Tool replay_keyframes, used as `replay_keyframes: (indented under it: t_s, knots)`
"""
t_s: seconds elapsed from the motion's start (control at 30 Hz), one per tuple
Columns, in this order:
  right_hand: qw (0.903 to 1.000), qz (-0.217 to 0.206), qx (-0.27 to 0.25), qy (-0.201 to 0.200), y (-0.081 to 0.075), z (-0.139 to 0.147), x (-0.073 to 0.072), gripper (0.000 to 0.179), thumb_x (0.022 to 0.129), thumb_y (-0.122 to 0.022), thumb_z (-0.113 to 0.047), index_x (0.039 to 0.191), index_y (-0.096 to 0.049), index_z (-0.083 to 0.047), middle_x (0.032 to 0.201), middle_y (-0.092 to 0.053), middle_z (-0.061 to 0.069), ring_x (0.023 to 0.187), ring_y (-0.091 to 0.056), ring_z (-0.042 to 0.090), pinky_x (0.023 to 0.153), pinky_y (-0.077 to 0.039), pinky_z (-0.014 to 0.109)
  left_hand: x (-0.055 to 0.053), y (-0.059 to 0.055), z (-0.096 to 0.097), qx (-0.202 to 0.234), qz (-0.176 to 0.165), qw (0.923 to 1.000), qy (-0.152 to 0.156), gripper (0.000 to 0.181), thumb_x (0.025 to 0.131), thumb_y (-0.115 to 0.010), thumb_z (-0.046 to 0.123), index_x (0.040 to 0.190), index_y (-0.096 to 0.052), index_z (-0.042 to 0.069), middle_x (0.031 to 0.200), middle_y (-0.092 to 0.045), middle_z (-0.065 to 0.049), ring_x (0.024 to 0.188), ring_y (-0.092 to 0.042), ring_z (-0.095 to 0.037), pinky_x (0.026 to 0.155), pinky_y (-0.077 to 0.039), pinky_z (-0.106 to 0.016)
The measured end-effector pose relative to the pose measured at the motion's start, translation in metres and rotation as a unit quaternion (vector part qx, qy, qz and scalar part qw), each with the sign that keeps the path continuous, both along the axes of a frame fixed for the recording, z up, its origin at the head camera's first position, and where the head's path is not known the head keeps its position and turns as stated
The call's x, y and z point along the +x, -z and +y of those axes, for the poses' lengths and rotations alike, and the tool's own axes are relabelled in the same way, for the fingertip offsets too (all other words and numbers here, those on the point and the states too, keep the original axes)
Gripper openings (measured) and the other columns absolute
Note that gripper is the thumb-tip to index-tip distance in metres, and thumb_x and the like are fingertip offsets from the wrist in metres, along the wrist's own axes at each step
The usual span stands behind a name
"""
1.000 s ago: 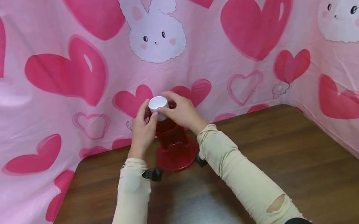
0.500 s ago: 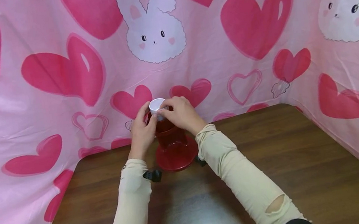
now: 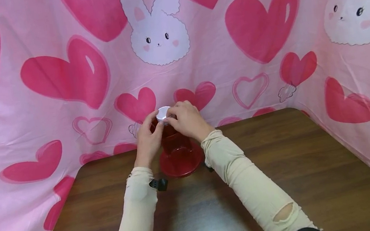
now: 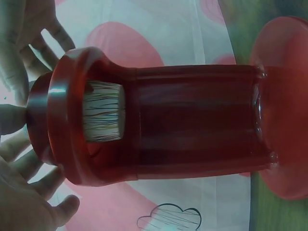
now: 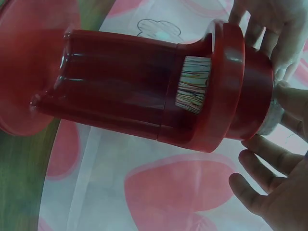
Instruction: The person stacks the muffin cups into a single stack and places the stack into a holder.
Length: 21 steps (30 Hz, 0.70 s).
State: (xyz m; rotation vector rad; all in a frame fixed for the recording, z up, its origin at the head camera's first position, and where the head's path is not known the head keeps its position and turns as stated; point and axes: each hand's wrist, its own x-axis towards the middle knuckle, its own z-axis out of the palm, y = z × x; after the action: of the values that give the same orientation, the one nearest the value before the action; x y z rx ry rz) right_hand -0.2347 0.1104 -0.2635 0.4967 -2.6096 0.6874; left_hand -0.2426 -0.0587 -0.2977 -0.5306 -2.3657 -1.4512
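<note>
A dark red tube on a round base stands upright at the table's back; both wrist views show its glossy body (image 4: 197,120) sideways. A white cylinder (image 3: 163,113) sits in its top, its upper end just above the rim. Through a side window, thin dark lengthwise streaks show on its white side (image 4: 103,110). My left hand (image 3: 147,140) holds the cylinder's left side with thumb and forefinger. From the right, my right hand (image 3: 189,120) pinches it. In the right wrist view, the other fingers (image 5: 269,154) spread beside the red neck.
The brown wooden table (image 3: 283,169) runs toward me from the tube. A pink cloth (image 3: 211,49) with hearts and rabbits hangs close behind it and along both sides. Near my left sleeve (image 3: 138,211) a small black wrist device (image 3: 160,184) sticks out.
The white cylinder has sunk lower into the red tube, with less of it above the rim. Both hands have come down with it, and the tube stays in place.
</note>
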Motion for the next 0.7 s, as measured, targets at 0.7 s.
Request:
replay_keyframes:
  t_s: [0.7]
  knots:
    - [0.9994, 0.033, -0.004, -0.005, 0.023, 0.008, 0.013, 0.039, 0.097, -0.066, -0.028, 0.133, -0.068, -0.013, 0.133, -0.06, 0.016, 0.12, -0.052, 0.034, 0.097, -0.046, 0.052, 0.006, 0.017, -0.006, -0.123, 0.032, 0.9916, 0.021, 0.056, 0.103, -0.058, 0.026, 0.155, -0.042, 0.012, 0.159, -0.03, -0.023, 0.148, -0.025, -0.039, 0.115, -0.02, -0.062]
